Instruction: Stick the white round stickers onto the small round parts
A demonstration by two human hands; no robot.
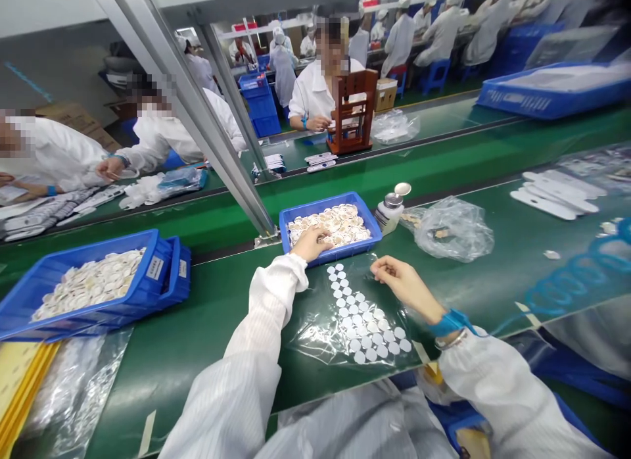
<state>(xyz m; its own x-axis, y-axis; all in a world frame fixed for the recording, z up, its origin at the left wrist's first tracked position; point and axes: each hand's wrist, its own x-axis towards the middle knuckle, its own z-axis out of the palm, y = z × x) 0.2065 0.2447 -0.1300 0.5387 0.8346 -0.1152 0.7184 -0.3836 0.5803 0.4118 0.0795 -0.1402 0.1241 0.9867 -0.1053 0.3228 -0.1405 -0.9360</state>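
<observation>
My left hand (311, 243) reaches over the near left rim of a small blue tray (331, 254) full of round whitish pieces (345, 222). Its fingers are bent together at the pieces; what they hold, if anything, is hidden. Right of the tray's near corner, my right hand (397, 276) is above the edge of a clear plastic sheet (315, 327), fingertips pinched on something too small to name. White discs (367, 317) lie in rows on the sheet, between and below my hands.
Behind the right hand stand a bottle (389, 214) and a crumpled plastic bag (453, 229). Large blue bins (162, 275) sit at left, a coiled blue cord (566, 288) at right. A metal post (197, 110) rises behind the tray. People in white work across the line.
</observation>
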